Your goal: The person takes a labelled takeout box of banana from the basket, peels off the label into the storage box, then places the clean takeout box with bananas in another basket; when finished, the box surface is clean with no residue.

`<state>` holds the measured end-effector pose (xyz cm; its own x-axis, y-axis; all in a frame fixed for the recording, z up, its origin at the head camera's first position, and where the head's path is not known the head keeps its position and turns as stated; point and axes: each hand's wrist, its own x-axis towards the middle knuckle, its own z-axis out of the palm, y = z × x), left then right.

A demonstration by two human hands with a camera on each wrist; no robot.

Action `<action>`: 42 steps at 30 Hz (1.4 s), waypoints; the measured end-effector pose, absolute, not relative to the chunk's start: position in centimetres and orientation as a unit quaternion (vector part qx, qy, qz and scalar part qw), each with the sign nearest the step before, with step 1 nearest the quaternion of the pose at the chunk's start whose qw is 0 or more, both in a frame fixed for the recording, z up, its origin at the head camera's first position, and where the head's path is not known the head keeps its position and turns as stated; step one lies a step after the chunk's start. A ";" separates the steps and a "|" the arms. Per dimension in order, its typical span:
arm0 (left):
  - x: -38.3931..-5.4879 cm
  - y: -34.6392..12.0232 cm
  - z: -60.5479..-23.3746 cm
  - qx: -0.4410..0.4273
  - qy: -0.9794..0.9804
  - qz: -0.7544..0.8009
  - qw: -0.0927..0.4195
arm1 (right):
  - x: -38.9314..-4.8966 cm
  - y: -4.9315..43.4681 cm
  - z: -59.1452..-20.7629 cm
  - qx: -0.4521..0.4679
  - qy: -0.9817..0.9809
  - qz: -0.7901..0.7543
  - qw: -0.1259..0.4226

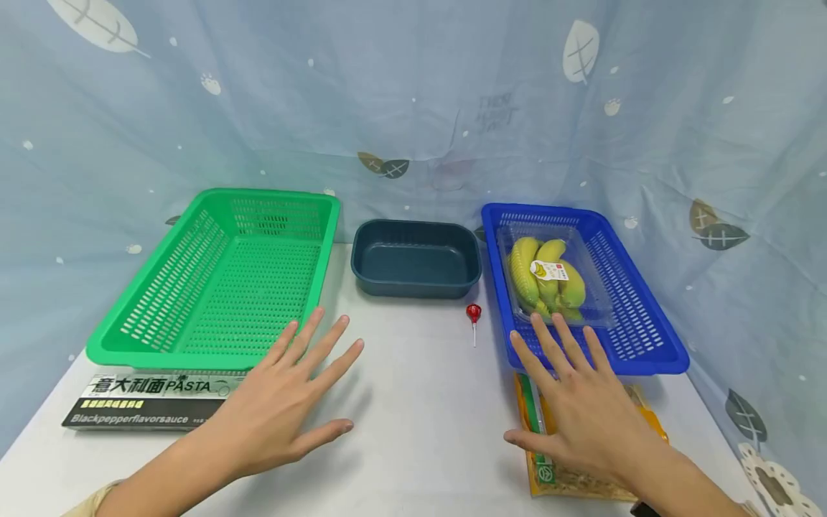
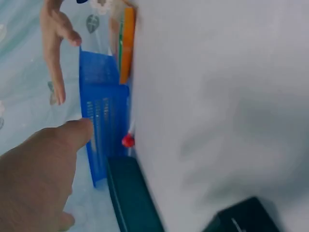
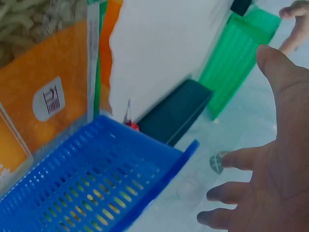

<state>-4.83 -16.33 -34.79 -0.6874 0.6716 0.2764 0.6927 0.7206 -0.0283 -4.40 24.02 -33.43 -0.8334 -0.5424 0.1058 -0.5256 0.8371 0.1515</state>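
Note:
My left hand [image 1: 284, 395] hovers with fingers spread and holds nothing. It is nearest the front right corner of the green basket [image 1: 220, 362] and covers the right end of a pasta box [image 1: 142, 402] lying before that basket. My right hand [image 1: 581, 402], also spread and holding nothing, is above an orange and green food packet [image 1: 539, 474], hiding much of it. Its fingertips overlap the front rim of the blue basket [image 1: 636, 362] in the head view. Inside the blue basket lies a clear plastic pack of bananas [image 1: 526, 273] with a white label.
A dark teal tub [image 1: 416, 289] stands at the back between the two baskets. In front of its right end lies a red lollipop [image 1: 474, 314] with its white stick toward me. A pale blue patterned curtain [image 1: 413, 93] hangs behind and beside the white table [image 1: 413, 438].

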 end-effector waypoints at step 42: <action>-10.5 -5.3 -34.2 -0.266 -0.833 -0.484 -0.036 | -14.2 27.8 -27.3 0.188 -0.977 0.095 0.038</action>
